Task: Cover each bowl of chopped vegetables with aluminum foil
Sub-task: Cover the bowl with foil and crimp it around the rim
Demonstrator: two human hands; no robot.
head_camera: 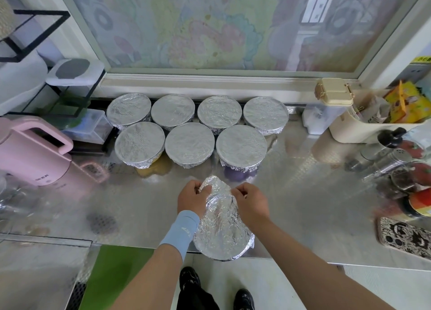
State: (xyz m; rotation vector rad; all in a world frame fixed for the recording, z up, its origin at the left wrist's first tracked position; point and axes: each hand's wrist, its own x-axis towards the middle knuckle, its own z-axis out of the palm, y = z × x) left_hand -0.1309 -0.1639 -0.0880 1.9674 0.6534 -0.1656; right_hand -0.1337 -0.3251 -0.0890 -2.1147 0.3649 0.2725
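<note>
Foil-covered bowl (223, 237) — left hand (192, 198), right hand (251, 204) pinching.

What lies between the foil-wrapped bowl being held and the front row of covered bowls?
In the head view, only bare embossed steel countertop separates the held foil-wrapped bowl from the front row of foil-covered bowls.

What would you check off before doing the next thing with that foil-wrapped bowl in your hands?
1. Grip: left hand and right hand both pinch the foil: ok.
2. Foil over the held bowl: ok, top all silver.
3. Far edge tucked flat: not ok, bunched up between the hands.
4. Bowl level: not ok, tilted toward the person.
5. Seven other bowls covered: ok.
6. Vegetables inside: cannot tell, hidden.
</note>
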